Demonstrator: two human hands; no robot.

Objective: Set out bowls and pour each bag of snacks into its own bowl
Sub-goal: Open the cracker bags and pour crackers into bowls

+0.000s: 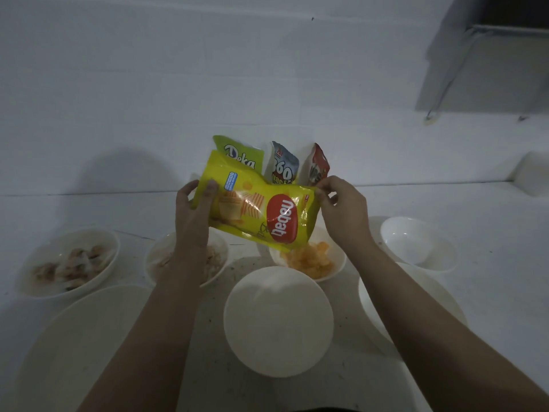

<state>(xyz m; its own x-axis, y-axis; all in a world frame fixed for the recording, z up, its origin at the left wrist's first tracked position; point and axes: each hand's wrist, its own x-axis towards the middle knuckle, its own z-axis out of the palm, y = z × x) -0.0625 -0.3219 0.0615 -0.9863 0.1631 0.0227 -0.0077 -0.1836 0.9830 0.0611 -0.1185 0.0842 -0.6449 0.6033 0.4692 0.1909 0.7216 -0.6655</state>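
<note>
I hold a yellow Nabati snack bag (255,203) on its side in the air. My left hand (193,212) grips its left end and my right hand (341,209) pinches its upper right corner. The bag's right end tilts down over a white bowl (335,263) with orange snack pieces (312,260) in it. Two white bowls to the left, one at far left (101,272) and one under my left forearm (219,248), hold pale brownish snacks. An empty white bowl (279,322) sits nearest me and another empty bowl (416,242) stands at the right.
Three more snack bags lean on the white wall behind: a green Deka bag (240,156), a blue-white bag (283,168), a red bag (319,165). A large white plate (89,337) lies at the near left, and another white dish (371,298) under my right forearm.
</note>
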